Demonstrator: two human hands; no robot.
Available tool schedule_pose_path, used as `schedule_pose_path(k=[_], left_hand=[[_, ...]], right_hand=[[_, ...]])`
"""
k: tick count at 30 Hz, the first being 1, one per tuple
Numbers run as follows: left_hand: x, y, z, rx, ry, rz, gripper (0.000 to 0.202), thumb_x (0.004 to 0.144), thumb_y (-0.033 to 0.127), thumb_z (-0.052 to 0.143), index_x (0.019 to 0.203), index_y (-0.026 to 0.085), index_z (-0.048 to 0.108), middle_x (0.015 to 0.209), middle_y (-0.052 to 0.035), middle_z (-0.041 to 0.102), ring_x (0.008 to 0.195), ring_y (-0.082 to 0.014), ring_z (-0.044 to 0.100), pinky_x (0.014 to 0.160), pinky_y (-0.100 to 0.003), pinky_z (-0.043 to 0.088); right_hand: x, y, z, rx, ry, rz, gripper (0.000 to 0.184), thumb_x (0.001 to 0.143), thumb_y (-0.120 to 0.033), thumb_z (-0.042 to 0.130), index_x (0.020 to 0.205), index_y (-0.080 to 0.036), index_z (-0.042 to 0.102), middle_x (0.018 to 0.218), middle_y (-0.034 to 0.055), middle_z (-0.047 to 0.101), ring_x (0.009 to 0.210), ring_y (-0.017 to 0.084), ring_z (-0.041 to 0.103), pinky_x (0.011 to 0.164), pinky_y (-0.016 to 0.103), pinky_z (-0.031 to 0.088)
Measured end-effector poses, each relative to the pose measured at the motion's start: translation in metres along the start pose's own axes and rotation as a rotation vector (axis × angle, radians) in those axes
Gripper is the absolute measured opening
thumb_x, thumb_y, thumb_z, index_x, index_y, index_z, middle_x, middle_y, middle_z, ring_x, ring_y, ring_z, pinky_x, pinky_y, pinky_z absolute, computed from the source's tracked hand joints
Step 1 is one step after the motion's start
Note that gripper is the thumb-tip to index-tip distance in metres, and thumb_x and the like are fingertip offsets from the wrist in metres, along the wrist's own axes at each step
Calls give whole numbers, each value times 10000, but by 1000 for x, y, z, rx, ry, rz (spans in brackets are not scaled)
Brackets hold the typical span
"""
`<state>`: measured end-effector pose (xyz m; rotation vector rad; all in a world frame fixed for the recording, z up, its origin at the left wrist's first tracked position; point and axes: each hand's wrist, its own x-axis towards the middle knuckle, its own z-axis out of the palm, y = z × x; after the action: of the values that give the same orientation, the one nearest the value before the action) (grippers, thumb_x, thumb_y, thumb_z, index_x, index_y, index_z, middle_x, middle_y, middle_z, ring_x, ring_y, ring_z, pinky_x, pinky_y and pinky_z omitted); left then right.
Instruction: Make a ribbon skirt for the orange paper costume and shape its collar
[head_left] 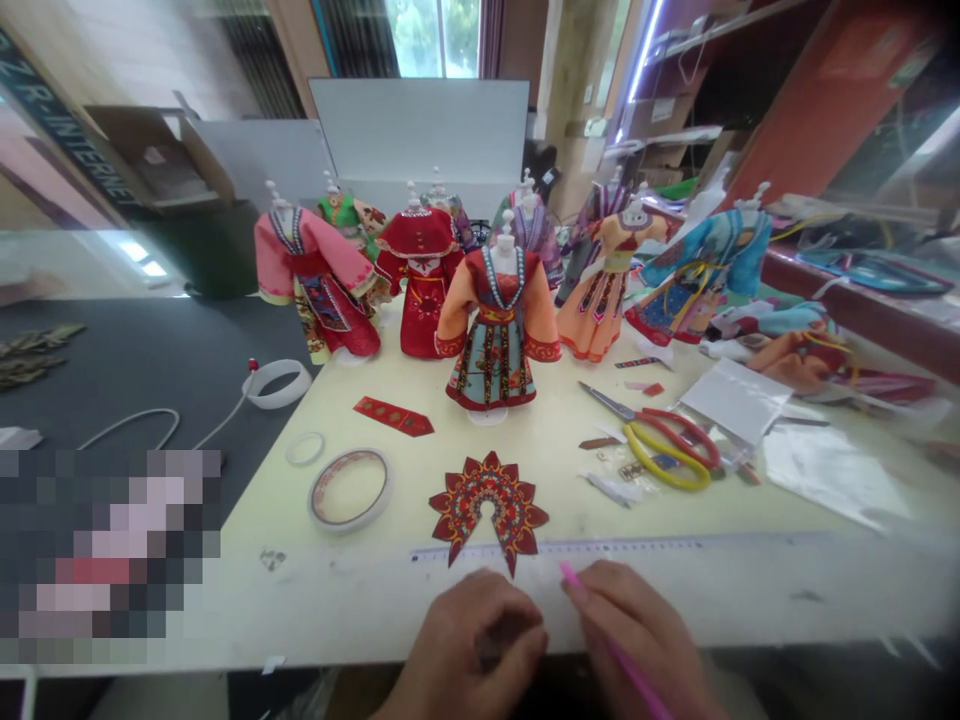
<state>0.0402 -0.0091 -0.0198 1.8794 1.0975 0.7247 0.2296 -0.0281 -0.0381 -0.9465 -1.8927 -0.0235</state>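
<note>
My left hand [469, 645] rests at the table's near edge with its fingers curled under; whatever they hold is hidden. My right hand [641, 640] grips a pink pen [600, 625] whose tip points up toward a clear ruler [675, 547] lying across the table. Just beyond the ruler lies a red petal-shaped paper collar [491, 505]. Behind it stands a small doll mannequin in an orange and blue costume [496, 330].
Several more costumed mannequins [420, 275] line the back. Tape rolls [350, 487] lie at the left, yellow and red scissors [660, 440] and plastic bags [739, 400] at the right. A red paper strip [394, 417] lies mid-table. A dark mat [150, 370] covers the left.
</note>
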Motion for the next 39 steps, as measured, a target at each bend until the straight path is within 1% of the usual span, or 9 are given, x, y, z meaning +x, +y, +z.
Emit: schedule_pose_path(k=[3,6,10,18,24,27,32,35,39], left_hand=[[5,-18,-15,474,260,341,256,851,226,500,1083,157,582,1027,-123,672,948,-238,609,816,-369,487],[14,-37,-26,826,133,361,488,884,319,466,1314,95,411,1352,-158,469,1257,-285,408,1018,-465,350],[21,-52,-31,1021,-35,283,585,899,490,375,1341,107,388,1422,-135,375,1317,-285,327,1058,-494,286],[20,-59,-47,1053,-26,249,580,896,496,373,1335,118,393,1408,-127,399,1310,-284,342,1045,-512,291],[7,-53,-54,970,81,340,512,894,316,445,1345,94,350,1404,-146,402,1323,-272,313,1049,-515,292],[-1,-46,-43,946,-4,410,483,884,278,469,1327,108,383,1401,-129,412,1335,-271,285,1052,-503,298],[-3,-39,-29,926,-139,397,459,879,352,492,1285,145,445,1364,-102,465,1324,-299,297,1055,-547,277],[-3,-40,-31,886,-92,435,422,874,310,507,1255,136,466,1344,-118,480,1306,-299,322,1049,-539,274],[0,-37,-30,736,69,484,327,858,158,521,1183,118,502,1199,-128,574,1171,-270,450,1017,-486,303]], right_hand=[[-8,11,-14,-71,1,63,247,855,-84,471,1047,-138,616,878,100,662,794,174,652,638,261,569],[-17,19,-21,-72,8,167,313,832,-57,496,1119,-136,592,960,109,654,846,193,654,665,288,576],[-24,25,-20,-45,28,202,368,796,-12,537,1143,-127,579,1021,116,629,915,206,630,734,322,561],[-25,28,-15,-46,36,154,382,782,36,541,1134,-107,580,1016,113,625,978,211,581,787,336,507],[-27,27,-17,-53,14,184,376,796,12,546,1147,-120,572,1045,107,618,987,205,579,801,329,497],[-29,27,-16,-59,21,194,359,801,0,545,1137,-122,581,1038,107,621,983,207,581,806,335,497],[-30,26,-16,-49,10,208,366,794,0,549,1135,-128,583,1034,107,626,988,210,582,801,332,505],[-27,25,-20,-74,7,208,354,794,-14,549,1125,-134,588,1023,107,636,973,214,594,786,337,517],[-24,26,-25,-78,16,247,334,800,-22,538,1109,-136,592,988,105,647,940,213,611,753,334,534]])
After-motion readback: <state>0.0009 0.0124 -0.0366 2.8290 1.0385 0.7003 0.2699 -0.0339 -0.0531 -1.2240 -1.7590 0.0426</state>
